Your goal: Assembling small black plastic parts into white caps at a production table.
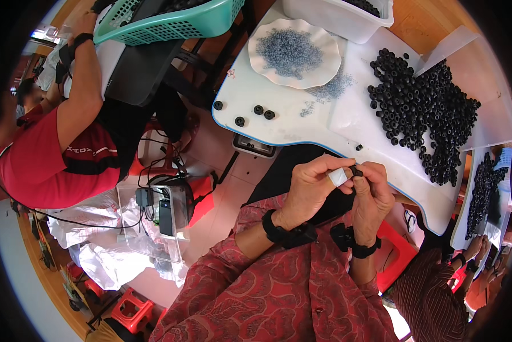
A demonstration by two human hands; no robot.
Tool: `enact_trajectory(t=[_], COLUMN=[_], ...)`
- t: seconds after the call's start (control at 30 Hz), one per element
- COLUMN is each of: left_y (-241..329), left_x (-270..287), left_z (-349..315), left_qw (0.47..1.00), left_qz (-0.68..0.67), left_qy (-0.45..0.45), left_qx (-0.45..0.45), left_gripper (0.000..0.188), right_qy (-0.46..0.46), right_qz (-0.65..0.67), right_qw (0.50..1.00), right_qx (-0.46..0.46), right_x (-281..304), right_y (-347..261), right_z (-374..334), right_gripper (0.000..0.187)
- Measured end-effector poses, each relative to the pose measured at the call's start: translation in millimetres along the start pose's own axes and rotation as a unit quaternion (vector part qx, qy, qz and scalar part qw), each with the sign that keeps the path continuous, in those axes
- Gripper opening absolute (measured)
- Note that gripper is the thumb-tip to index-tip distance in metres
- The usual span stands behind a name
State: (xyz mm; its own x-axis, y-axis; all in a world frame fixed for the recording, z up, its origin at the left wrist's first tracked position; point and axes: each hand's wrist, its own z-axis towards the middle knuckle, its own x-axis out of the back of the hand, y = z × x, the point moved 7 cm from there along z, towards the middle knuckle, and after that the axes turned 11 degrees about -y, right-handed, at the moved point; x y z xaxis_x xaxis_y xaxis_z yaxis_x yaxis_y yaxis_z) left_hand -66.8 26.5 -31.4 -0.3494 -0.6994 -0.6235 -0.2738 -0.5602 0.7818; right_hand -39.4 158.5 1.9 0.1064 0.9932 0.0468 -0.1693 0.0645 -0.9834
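Black part (356, 170): is being pinched near the white table's (307, 128) edge.
Left hand (310, 188): is gripping the part narrowly; white wrap (338, 177) is circling one digit.
Right hand (372, 196): is pinching it opposite.
Scalloped plate (331, 64): is holding translucent pieces (287, 52).
Black rings (401, 94): are lying heaped.

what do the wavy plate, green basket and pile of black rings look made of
Wavy plate: smooth, cream; perhaps ceramic or melamine, given its fluted rim. Green basket: smooth, likely plastic, by its moulded holes. Black rings: fairly matte, evenly dark; maybe rubber or plastic.
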Motion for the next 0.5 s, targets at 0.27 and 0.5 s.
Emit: enact_trajectory(t=[0.27,0.5], left_y=[-13,-17], left_x=[3,7], left_z=[2,1], left_qw=[0.995,0.998], left_qz=[-0.099,-0.061], left_qy=[0.021,0.025], left_qx=[0.002,0.017], left_gripper=[0.018,0.018], right_qy=[0.002,-0.012], right_qz=[-0.009,-0.026], right_qw=[1.000,0.999], right_qx=[-0.009,-0.015], right_x=[0,3], right_y=[4,10], right_z=[0,-1], right_gripper=[0.014,0.014])
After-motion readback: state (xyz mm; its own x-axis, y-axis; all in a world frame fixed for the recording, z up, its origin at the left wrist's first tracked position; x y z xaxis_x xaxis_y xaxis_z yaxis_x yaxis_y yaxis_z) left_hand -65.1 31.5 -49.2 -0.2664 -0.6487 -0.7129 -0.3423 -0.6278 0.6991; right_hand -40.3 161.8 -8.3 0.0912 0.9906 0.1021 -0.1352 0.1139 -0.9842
